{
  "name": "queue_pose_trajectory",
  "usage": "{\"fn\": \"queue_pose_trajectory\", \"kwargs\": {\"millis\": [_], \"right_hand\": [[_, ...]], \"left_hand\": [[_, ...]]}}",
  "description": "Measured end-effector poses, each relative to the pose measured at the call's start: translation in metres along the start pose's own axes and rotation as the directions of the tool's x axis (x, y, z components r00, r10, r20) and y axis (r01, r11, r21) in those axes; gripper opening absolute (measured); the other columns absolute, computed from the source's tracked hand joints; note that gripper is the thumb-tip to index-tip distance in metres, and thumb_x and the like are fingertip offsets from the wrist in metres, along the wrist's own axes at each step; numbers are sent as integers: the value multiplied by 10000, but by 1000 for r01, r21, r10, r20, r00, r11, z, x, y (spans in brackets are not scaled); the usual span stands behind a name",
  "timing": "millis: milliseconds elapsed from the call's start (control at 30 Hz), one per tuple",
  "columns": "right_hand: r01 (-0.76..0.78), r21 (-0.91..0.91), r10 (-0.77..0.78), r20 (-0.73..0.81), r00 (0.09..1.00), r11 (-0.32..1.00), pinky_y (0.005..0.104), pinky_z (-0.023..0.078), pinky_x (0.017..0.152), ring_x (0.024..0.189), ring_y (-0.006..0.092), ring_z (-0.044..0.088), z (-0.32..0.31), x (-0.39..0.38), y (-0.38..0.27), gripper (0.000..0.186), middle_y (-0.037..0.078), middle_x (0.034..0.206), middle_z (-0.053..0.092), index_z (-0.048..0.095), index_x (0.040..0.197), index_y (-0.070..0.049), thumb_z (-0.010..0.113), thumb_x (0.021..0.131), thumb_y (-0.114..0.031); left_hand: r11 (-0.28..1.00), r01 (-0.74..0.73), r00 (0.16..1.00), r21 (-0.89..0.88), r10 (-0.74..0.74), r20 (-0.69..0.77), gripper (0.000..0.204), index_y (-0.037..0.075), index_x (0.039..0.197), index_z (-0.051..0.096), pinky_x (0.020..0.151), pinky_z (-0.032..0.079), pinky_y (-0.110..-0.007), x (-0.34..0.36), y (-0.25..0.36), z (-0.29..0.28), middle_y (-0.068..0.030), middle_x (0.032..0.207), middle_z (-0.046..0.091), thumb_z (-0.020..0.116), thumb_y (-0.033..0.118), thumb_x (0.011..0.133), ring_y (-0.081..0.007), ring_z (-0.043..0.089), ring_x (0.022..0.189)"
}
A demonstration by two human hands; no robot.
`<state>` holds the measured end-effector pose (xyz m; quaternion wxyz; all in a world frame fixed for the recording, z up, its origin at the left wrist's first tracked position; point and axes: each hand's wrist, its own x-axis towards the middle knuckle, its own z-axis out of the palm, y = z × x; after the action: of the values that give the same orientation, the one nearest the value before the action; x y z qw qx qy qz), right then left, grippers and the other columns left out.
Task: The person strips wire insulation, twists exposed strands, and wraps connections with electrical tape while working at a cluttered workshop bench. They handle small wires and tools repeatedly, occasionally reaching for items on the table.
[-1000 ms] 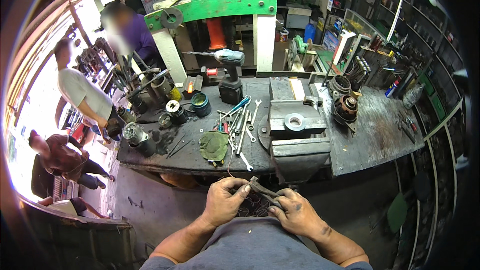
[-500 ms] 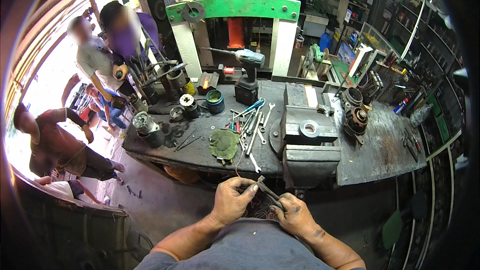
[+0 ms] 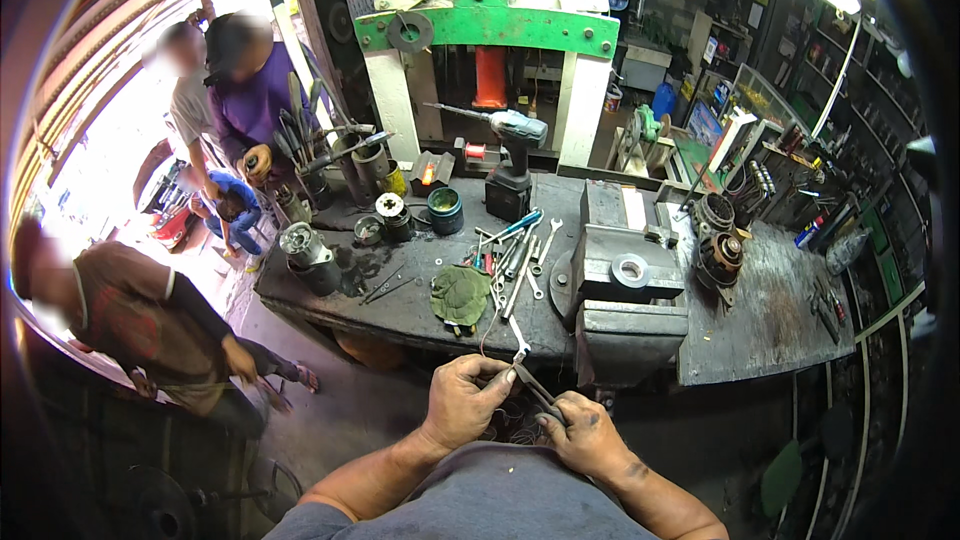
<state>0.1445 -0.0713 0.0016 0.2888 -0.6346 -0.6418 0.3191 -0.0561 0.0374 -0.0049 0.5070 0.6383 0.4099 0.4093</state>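
My right hand [image 3: 588, 430] is wrapped round the handles of dark metal pliers [image 3: 540, 395], in front of my waist just off the bench's near edge. The pliers slant up and left, and their jaws meet the fingertips of my left hand [image 3: 462, 398]. Thumb and forefinger of that hand are pinched together on a thin reddish wire [image 3: 483, 342], which rises from the fingers toward the bench. What sits between the jaws is too small to make out. Just beyond my fingers, an open-ended wrench [image 3: 520, 340] lies over the bench edge.
On the bench lie a green cloth [image 3: 460, 295], several wrenches and screwdrivers, and a cordless drill [image 3: 512, 155]. A vise [image 3: 632, 325] with a tape roll [image 3: 630, 270] stands right of my hands. A motor part [image 3: 720, 260] sits farther right. People stand at left.
The pliers' jaws have turned and sit closer against my left fingertips. At left, a person in a dark shirt has come nearer. The view has shifted slightly.
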Motion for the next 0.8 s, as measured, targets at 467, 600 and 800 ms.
{"fn": "queue_pose_trajectory", "kwargs": {"millis": [467,600,800], "right_hand": [[-4,-48,9,118,993,999,486,613,919,1074,419,733,-19,-1,-2,249,222,1237,698,765,1138,7,753,1042,-222],[162,-11,-162,-10,987,987,485,606,873,1020,399,731,-18,0,3,243,200,1174,701,756,1071,12,769,1031,-228],[127,-61,-125,39,991,990,478,604,829,953,386,728,-11,3,18,249,187,1067,686,761,1028,10,797,1008,-235]], "left_hand": [[929,-273,961,248,255,104,137,3,1013,817,723,568,-416,-2,23,-9,-140,831,756,836,112,931,-305,731,762],[932,-252,966,260,227,124,161,8,1030,820,735,565,-420,-1,21,-12,-140,842,759,832,147,949,-311,736,772],[932,-206,974,300,166,152,162,7,1031,819,732,571,-419,-3,14,-14,-145,855,764,823,151,956,-310,741,780]]}}
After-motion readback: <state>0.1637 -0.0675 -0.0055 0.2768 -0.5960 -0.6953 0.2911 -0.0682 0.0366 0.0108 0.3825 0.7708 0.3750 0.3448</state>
